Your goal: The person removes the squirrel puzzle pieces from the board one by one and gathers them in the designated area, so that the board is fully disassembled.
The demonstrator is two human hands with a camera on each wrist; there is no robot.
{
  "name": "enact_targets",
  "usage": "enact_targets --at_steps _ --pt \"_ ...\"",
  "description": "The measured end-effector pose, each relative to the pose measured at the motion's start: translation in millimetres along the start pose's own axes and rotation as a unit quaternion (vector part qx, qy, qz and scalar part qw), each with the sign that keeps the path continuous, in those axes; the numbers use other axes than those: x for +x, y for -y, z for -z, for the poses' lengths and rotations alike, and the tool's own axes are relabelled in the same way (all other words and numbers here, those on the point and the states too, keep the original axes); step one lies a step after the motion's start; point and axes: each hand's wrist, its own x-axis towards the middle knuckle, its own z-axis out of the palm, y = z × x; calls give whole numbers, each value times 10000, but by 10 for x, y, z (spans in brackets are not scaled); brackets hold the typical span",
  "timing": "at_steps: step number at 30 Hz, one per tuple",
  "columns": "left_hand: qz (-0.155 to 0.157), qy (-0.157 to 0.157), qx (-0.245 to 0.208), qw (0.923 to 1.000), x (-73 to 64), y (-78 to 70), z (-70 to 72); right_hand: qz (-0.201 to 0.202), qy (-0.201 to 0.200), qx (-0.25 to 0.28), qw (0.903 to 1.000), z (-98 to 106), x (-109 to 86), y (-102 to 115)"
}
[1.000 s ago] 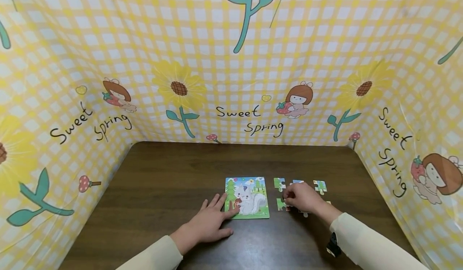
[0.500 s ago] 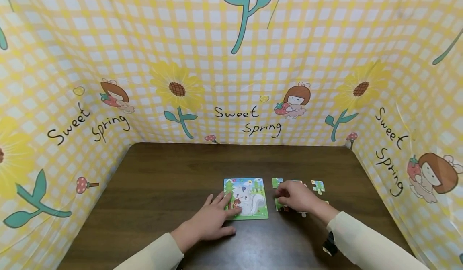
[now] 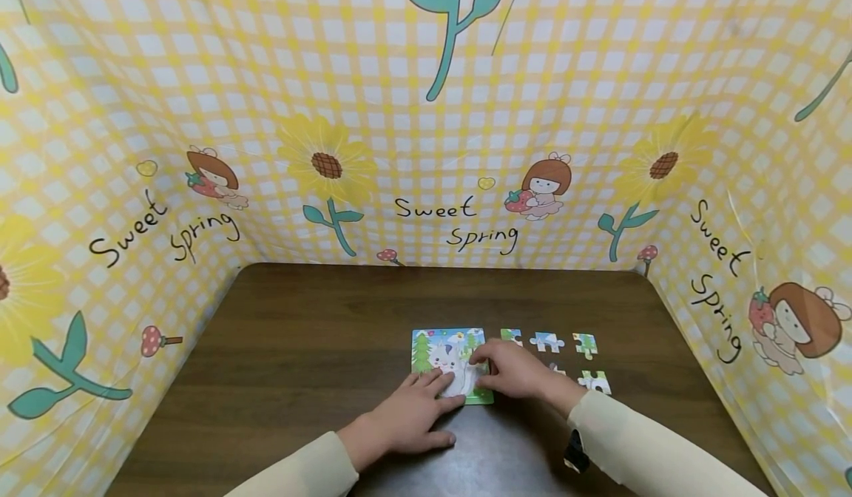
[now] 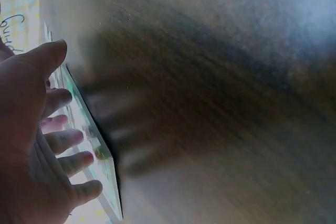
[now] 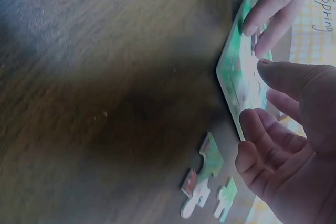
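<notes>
A square jigsaw puzzle (image 3: 422, 343) with a pale squirrel picture lies flat on the table. My left hand (image 3: 413, 410) rests its spread, nearly straight fingers on its lower left part; the left wrist view shows those fingers along the puzzle's edge (image 4: 107, 174). My right hand (image 3: 515, 371) reaches over the right side, thumb and index fingertips at the tail area and apart from each other. No piece shows between them in the right wrist view, where the other fingers curl loosely. The exact contact under the fingertips is hidden.
Right of the puzzle lie several loose jigsaw pieces in two rows, among them a sky piece (image 3: 547, 342), a tree piece (image 3: 586, 345) and a pale piece (image 3: 594, 381). A green piece (image 5: 212, 156) lies below my right hand. Checked cloth (image 3: 439, 149) walls the brown table (image 3: 319, 312).
My right hand has moved left from above the loose pieces onto the puzzle's right side. My left hand has slid slightly right and nearer me. The loose pieces in sight have stayed put.
</notes>
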Motion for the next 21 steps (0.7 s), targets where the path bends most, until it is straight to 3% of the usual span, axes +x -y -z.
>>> enact_targets --at_steps 21 --pt "-91 188 30 9998 -20 17 -55 -56 166 -59 9998 -71 19 45"
